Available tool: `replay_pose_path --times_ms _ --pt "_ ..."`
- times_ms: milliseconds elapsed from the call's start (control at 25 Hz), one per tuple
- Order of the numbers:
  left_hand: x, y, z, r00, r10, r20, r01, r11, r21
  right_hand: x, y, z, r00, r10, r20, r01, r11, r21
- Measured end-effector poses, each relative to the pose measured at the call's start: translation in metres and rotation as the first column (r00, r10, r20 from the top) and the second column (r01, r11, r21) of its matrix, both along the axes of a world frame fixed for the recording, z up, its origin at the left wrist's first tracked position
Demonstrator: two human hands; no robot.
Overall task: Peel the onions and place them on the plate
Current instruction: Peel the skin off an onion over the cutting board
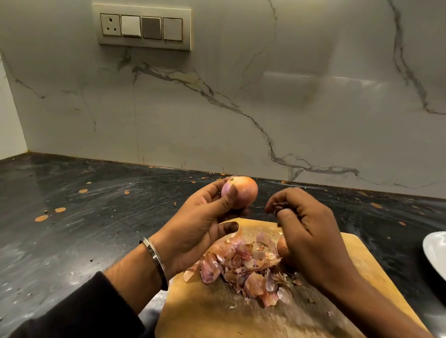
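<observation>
My left hand [200,222] grips a pale pink onion [242,192], thumb across its front, held above the far edge of the wooden cutting board [233,323]. Just to its right, my right hand [304,231] pinches a small dark scrap of onion skin [279,206] between thumb and fingers. A heap of pink and brown onion peels [244,269] lies on the board below both hands. Part of another onion [282,247] shows under my right hand. The white plate [443,255] sits at the right edge, only partly in view.
The board rests on a dark stone counter [69,224] flecked with orange bits. A marble wall [220,103] with a switch panel [141,26] stands behind. I wear a metal bangle [155,258] on the left wrist.
</observation>
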State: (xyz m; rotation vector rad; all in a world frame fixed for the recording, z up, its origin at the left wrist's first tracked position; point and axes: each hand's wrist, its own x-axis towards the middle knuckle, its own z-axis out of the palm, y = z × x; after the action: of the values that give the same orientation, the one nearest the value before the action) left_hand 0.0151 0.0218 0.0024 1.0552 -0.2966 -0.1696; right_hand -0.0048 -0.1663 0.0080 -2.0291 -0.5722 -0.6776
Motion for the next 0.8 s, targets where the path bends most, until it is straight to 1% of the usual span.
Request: replay_pose_path --times_ms 80,160,280,360,440,520,680,800 --pt "0.001 0.001 0.0 1.0 0.02 0.013 -0.02 0.999 0.026 -0.002 0.001 0.0 1.0 0.021 -0.012 -0.022 0.996 -0.082" --pt "0.001 0.001 -0.001 0.999 0.039 0.013 -0.04 0.997 0.065 -0.003 0.002 -0.001 0.999 0.03 -0.019 -0.032 0.993 -0.113" --pt "-0.001 0.0 -0.002 1.0 -0.001 0.016 0.0 0.996 0.084 -0.002 0.0 0.001 1.0 0.011 -0.002 -0.011 0.999 -0.032" --pt "-0.004 -0.001 -0.001 0.998 -0.048 0.039 0.043 0.992 0.119 0.001 -0.002 0.004 0.997 0.057 -0.047 -0.055 0.998 0.039" --pt "-0.006 -0.003 0.0 0.995 -0.078 0.054 0.07 0.987 0.147 0.002 -0.002 0.005 0.994 0.095 -0.059 -0.091 0.993 0.07" --pt "-0.007 -0.004 0.001 0.993 -0.099 0.059 0.09 0.987 0.135 0.001 -0.001 0.002 0.997 0.078 -0.001 -0.077 0.994 0.081" --pt "-0.008 -0.004 0.003 0.992 -0.124 0.039 0.123 0.992 0.022 -0.001 0.001 -0.004 0.989 0.012 0.145 -0.03 0.992 0.122" --pt "-0.008 -0.004 0.003 0.987 -0.157 0.037 0.158 0.987 -0.023 -0.001 0.001 -0.006 0.975 -0.033 0.22 0.003 0.991 0.132"
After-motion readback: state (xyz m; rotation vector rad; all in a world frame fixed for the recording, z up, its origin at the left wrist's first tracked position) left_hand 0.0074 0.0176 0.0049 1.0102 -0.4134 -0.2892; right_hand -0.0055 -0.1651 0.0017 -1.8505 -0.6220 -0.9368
